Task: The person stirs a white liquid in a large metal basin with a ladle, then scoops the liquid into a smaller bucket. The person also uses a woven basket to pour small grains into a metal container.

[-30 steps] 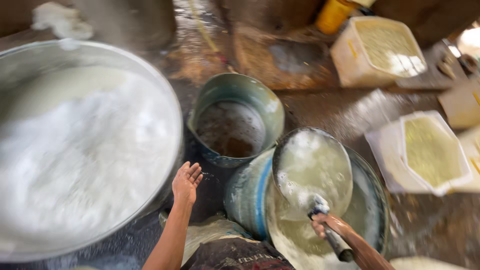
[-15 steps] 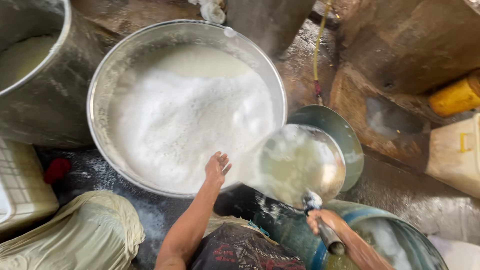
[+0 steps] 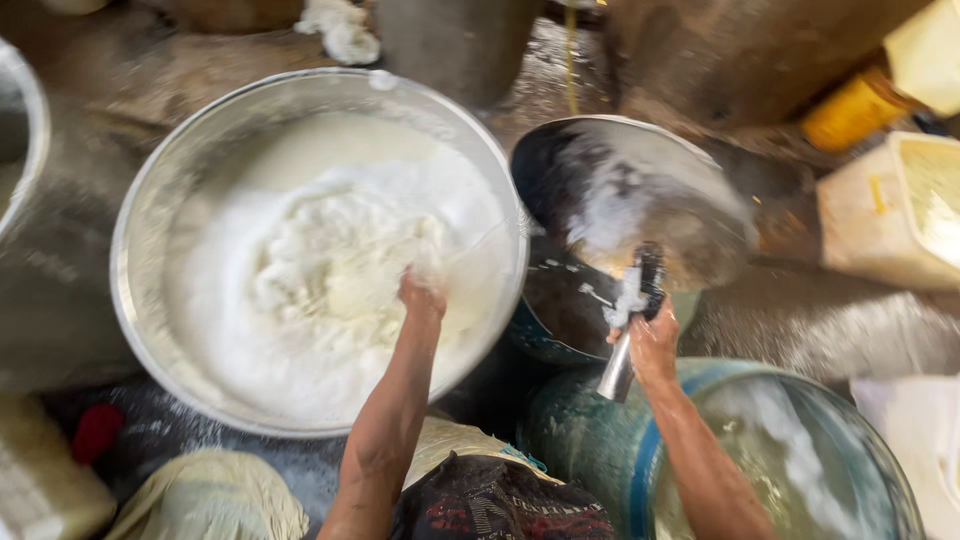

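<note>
So the left hand (image 3: pixel 421 297) was dipped into the white foamy curd-like mass (image 3: pixel 330 270) in the big steel basin (image 3: pixel 150 200), which sat around 10 o'clock from the person's knees. Fingers were buried in the foam, so nobody could tell if they were spread or closed. The right hand (image 3: pixel 652 343) was clamped tight round the handle of a large metal scoop pan (image 3: pixel 630 190), tilted up at about 1 o'clock, just beside the basin's rim, with white residue running down its inside. Below it sat a dark blue-rimmed bucket (image 3: pixel 560 320), and at 5 o'clock a bigger blue drum (image 3: pixel 760 450) with cloudy liquid. A cream plastic can (image 3: pixel 890 215) stood off at 3 o'clock.

Judging from that, the pan was best kept steady and close to the rim so nothing slopped on the wet floor (image 3: pixel 840 325), while the left hand worked gently through the foam instead of splashing it.
</note>
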